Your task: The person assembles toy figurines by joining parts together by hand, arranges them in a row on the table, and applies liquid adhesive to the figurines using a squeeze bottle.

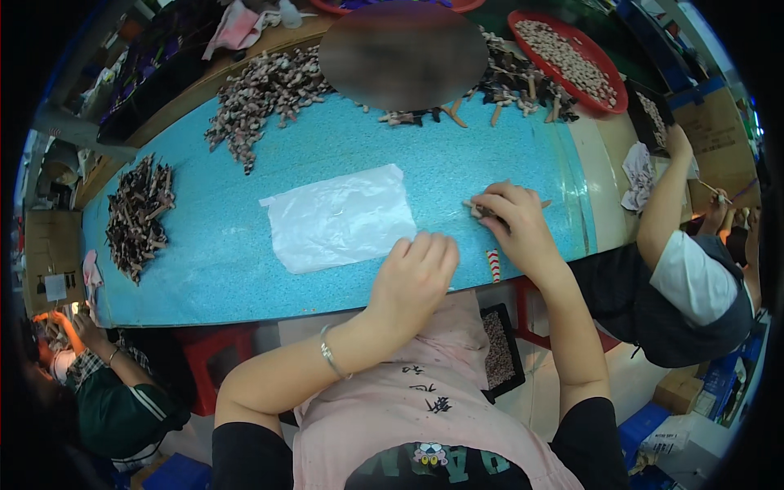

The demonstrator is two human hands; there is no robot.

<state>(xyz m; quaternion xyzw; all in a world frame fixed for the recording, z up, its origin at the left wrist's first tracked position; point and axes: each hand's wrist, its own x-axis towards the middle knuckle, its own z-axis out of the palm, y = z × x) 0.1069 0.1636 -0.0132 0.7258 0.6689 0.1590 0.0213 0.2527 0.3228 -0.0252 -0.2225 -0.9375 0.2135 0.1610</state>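
Note:
A flat white plastic bag (341, 219) lies on the blue tabletop. My left hand (415, 273) is beside the bag's lower right corner, near the table's front edge, with its fingers curled under; whatever they hold is hidden. To its right, my right hand (523, 224) rests low over the table, fingers bent round a few small brown-and-pale pieces (482, 210) that stick out past the fingertips. Their exact kind is too small to tell. A short red-and-yellowish striped strip (493, 265) lies just below that hand.
Heaps of small dark-and-pale pieces (265, 94) line the far side; a darker pile (140, 214) sits at left. A red tray (572, 61) of pale bits stands far right. People sit at both sides. A black tray (500, 347) of brown bits is below the table.

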